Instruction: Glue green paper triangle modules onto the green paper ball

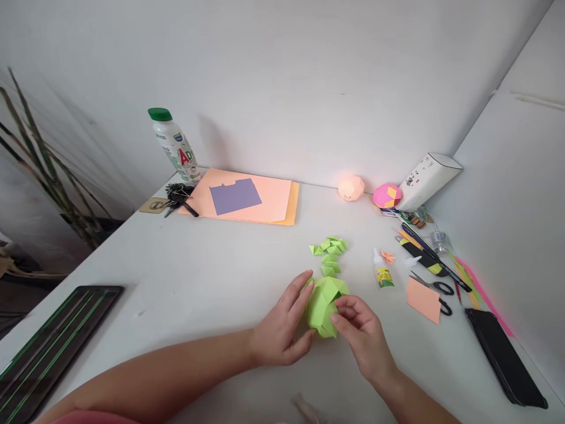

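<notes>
A light-green folded-paper ball [322, 307] rests on the table between my hands, with a dark gap at its upper right. My left hand [285, 324] grips its left side, thumb low and fingers curved along the top. At the right edge, the thumb and fingertips of my right hand [364, 333] pinch a part of the same ball. Whether a loose piece sits in that pinch is hidden. Just behind the ball lie several small green folded-paper pieces [330, 250], in a heap and a short row.
Right of the ball are a glue bottle [383, 271], scissors [435, 285] partly under an orange paper [424, 299], pens [430, 250] and a black case [505, 356]. Paper sheets [273, 200], a bottle [176, 147] and two finished balls [351, 187] stand or lie along the wall.
</notes>
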Demonstrator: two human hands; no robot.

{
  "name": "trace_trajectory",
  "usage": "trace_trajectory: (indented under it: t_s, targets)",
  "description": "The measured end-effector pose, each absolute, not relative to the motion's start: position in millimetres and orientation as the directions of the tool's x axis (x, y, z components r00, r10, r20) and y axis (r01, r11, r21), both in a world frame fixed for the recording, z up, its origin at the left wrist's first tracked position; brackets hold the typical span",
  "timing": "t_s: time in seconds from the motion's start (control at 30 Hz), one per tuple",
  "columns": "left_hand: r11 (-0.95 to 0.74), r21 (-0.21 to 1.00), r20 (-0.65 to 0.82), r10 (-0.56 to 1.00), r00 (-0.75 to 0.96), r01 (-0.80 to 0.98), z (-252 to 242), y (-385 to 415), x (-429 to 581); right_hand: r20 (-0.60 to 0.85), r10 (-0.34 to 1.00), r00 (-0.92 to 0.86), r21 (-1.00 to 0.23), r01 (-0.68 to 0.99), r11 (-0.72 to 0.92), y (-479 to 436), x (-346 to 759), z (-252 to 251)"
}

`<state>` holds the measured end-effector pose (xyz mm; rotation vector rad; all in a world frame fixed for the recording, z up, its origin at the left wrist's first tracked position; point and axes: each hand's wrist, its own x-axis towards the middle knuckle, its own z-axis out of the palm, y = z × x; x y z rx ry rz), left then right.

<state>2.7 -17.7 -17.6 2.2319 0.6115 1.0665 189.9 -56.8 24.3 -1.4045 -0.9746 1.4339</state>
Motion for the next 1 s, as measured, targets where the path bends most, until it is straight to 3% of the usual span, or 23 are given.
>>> trace_trajectory:
  t_s: [0.23,0.53,1.0]
  targets:
    - [-0.781,0.599,0.498,0.535,0.682,0.176,-20,-17,5,-0.281,0.959,0.035,-0.959,-0.047,-0.279,-56,187,26]
    - [-0.807,0.552,0.51,0.527,0.68,0.21,-25,-16,6,-0.288,0.957,-0.025,-0.957,0.038,-0.287,-56,184,30]
    - [-0.824,0.511,0.526,0.525,0.669,0.246,-25,-24,11,-0.273,0.962,0.035,-0.962,0.009,-0.273,-59,174,30]
